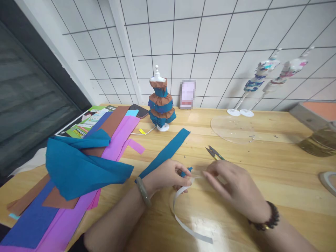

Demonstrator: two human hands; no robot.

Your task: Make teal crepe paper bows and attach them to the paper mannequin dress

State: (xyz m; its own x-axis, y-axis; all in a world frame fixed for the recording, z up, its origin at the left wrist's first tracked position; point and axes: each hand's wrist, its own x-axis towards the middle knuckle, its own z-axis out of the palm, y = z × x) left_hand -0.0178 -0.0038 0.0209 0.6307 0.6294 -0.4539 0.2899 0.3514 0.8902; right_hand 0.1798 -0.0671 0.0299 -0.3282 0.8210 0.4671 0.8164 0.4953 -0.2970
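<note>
Curled on the glossy wooden bench (275, 168), a white tape strip (181, 218) is pinched in closed fingers (183, 182) by the left hand (166, 175), alongside crinkled blue crepe paper (168, 150), and by the right hand (236, 189).

Scissors (214, 153) ahead; bare table (275, 168) rightward

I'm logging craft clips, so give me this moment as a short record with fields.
left hand: pinches the end of the blue crepe strip
right hand: pinches the white strip that curls over the table
scissors: lying just beyond the right hand
mannequin: upright at the back, in blue and brown ruffles
crepe paper sheets: piled at left
</note>
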